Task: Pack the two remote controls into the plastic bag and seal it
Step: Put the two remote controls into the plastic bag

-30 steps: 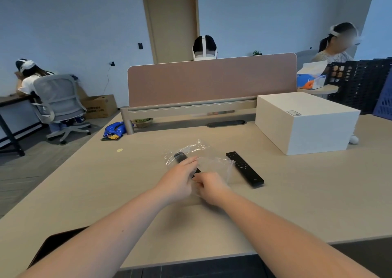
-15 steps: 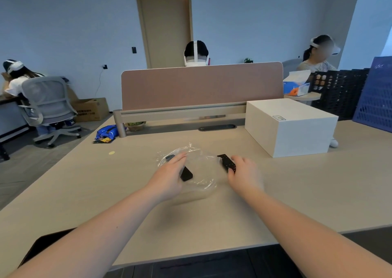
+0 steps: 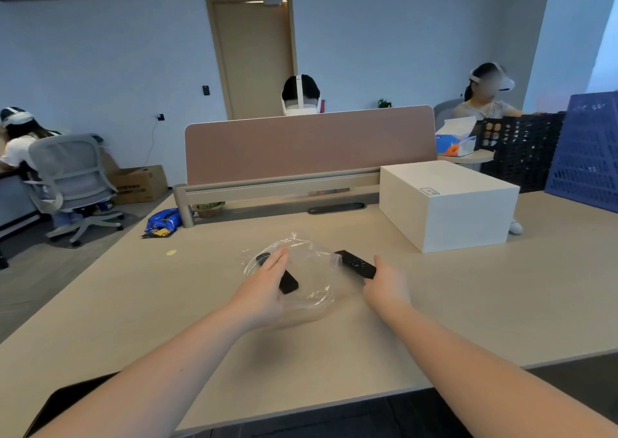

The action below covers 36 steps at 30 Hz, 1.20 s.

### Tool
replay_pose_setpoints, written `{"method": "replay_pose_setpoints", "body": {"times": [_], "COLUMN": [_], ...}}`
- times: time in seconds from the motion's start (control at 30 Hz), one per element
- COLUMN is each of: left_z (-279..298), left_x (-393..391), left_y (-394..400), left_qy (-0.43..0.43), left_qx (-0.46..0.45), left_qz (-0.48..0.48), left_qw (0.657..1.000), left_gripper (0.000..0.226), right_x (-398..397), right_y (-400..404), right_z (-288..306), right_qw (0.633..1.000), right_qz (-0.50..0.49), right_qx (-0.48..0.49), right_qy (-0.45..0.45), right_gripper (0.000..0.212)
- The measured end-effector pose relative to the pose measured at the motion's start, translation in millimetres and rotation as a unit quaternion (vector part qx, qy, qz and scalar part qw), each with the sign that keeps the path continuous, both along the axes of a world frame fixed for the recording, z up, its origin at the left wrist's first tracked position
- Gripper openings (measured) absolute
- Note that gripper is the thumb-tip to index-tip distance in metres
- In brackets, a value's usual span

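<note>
The right hand (image 3: 384, 287) is closed on the near end of the second remote control (image 3: 356, 264), which lies just right of the clear plastic bag (image 3: 301, 270). The left hand (image 3: 267, 287) rests spread and flat across the bag, pinning it; the first remote control (image 3: 288, 282) lies inside beneath it. Which way the bag's mouth faces is unclear. To do this well, lift the mouth open, slide the remote in lengthwise beside the first, then press the seal.

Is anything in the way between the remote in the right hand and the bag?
Nothing visible. The right hand holds the second remote right beside the plastic bag, with only bare table between.
</note>
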<state>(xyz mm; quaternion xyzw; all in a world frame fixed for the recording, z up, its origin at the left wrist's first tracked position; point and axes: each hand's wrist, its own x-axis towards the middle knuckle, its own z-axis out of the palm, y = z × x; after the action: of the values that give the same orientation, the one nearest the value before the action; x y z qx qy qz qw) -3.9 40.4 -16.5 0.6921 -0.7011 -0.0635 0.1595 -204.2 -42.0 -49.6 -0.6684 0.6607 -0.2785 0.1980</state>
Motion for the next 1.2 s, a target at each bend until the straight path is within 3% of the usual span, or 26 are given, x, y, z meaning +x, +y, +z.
{"method": "replay_pose_setpoints", "body": {"times": [0.17,0.3,0.63,0.97,1.2], "left_z": [3,6,16,10,7], "left_x": [-5,-7,-8,-6,1], "left_y": [-5,-8,-6,2,3], "left_qy": [0.011,0.031,0.058,0.027,0.004], "left_qx": [0.002,0.004,0.007,-0.023,-0.005], "left_qz": [0.022,0.043,0.086,-0.012,-0.013], "left_qw": [1.0,0.999,0.995,0.999,1.0], "left_gripper": [0.08,0.082,0.083,0.08,0.081], "right_x": [-4,-7,-23,33,79], "right_y": [23,55,99,70,21], "right_z": [37,72,70,36,4], "right_qw": [0.984,0.971,0.983,0.975,0.973], "right_qz": [0.022,0.083,0.169,0.153,0.156], "right_qx": [-0.058,-0.095,-0.029,-0.075,-0.077], "right_qy": [-0.166,-0.202,-0.061,0.142,0.149], "right_gripper": [0.046,0.039,0.034,0.015,0.021]}}
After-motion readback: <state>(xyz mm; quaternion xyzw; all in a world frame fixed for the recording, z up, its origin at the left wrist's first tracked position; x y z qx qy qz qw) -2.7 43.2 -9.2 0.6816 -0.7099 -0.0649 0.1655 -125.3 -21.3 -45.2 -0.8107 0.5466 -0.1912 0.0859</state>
